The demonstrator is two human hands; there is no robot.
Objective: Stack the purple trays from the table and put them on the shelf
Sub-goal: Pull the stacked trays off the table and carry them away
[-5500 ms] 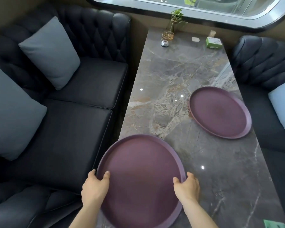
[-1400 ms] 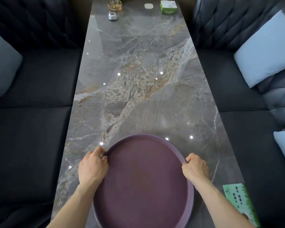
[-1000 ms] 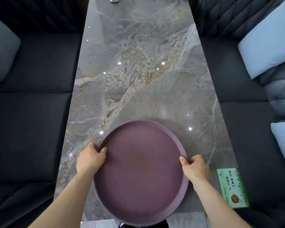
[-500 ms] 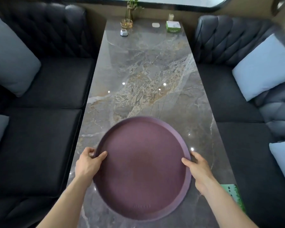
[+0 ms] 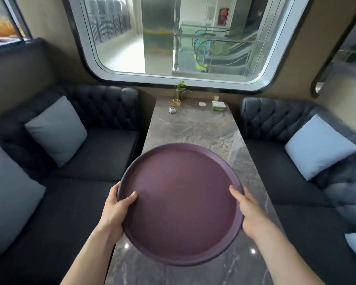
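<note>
A round purple tray point(image 5: 181, 202) hangs in the air above the near end of the grey marble table point(image 5: 195, 128), tilted a little toward me. My left hand point(image 5: 116, 210) grips its left rim, thumb on the upper face. My right hand point(image 5: 248, 212) grips the right rim the same way. Only one tray face shows; whether a second tray lies under it is hidden. No shelf is in view.
Black tufted sofas flank the table, with grey cushions point(image 5: 57, 129) on the left and a pale blue cushion point(image 5: 319, 146) on the right. At the table's far end stand a small plant point(image 5: 180, 90), a green box point(image 5: 218, 105) and a small bell point(image 5: 172, 110). A large window point(image 5: 181, 36) is behind.
The tray has come up off the table in both hands. My view has risen from the tabletop toward the window and the far end of the booth.
</note>
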